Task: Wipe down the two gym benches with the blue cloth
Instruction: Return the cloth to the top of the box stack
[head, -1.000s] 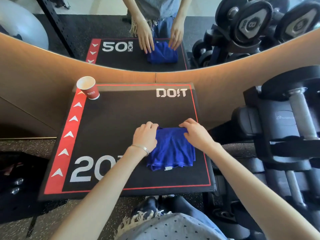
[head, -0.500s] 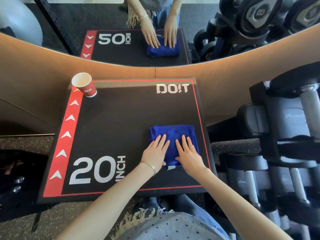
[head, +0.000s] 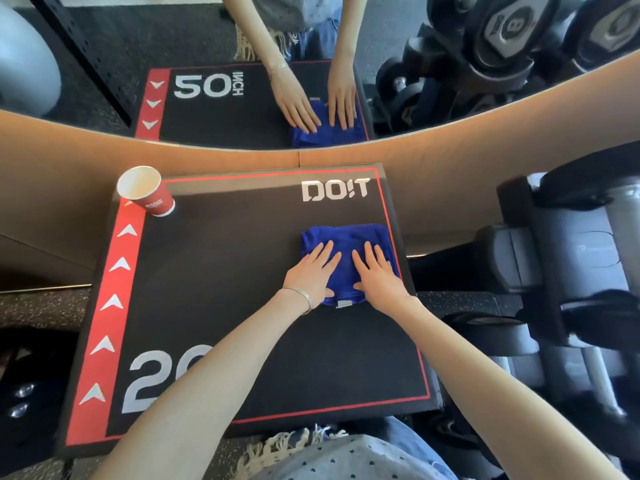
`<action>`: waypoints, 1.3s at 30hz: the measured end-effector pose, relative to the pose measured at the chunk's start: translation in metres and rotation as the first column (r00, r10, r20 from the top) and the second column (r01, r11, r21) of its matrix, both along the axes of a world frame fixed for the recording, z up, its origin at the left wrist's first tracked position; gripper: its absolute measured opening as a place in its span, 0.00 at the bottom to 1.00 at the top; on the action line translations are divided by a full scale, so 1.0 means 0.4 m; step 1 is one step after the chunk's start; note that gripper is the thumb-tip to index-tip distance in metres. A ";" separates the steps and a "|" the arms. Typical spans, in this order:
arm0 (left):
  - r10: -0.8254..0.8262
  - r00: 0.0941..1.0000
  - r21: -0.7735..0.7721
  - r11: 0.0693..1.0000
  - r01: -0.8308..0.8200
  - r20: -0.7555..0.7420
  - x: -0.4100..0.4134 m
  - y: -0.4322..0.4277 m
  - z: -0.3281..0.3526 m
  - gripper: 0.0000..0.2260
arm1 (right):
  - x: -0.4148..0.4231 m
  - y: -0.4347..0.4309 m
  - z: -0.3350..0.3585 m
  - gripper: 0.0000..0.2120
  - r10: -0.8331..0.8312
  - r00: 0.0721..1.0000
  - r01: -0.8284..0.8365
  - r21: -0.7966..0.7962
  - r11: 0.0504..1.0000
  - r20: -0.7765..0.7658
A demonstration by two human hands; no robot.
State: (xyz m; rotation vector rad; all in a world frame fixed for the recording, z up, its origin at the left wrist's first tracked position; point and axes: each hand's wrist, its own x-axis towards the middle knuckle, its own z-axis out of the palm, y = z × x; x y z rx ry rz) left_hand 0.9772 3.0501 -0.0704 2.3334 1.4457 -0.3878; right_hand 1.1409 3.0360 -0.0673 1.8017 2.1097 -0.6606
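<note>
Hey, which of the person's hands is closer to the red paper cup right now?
Left. The left hand lies flat on the blue cloth's left half, toward the red paper cup; the right hand lies flat on its right half, farther away.

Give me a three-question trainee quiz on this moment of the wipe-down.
1. True or false: the left hand grips the blue cloth in a fist.
2. Where does the red cup stand on the bench? A, at the far left corner; B, at the near right corner; C, on top of the cloth.
3. Fill in: the bracelet is on the ___ wrist.

Key: 1 false, its straight fingers press flat on the cloth; 2 A; 3 left.
</note>
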 end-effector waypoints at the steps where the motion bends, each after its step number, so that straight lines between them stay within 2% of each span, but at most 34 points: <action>1: -0.001 1.000 0.001 1.000 0.001 0.000 0.002 0.018 0.001 0.36 | 0.001 0.017 0.001 0.33 0.001 1.000 -0.001 0.002 1.000 0.002; 17: 0.018 0.999 -0.034 0.999 -0.019 -0.031 0.038 0.258 0.005 0.36 | 0.027 0.264 0.003 0.33 -0.001 1.000 0.001 -0.014 1.000 -0.012; 27: 0.098 0.993 -0.085 0.991 -0.103 -0.067 0.061 0.387 0.007 0.37 | 0.032 0.400 0.020 0.33 0.050 0.998 -0.050 0.005 0.999 0.026; 39: 0.093 0.991 -0.086 0.991 -0.102 -0.098 0.064 0.472 0.002 0.39 | 0.032 0.470 0.020 0.32 0.084 0.996 -0.087 0.053 0.995 0.040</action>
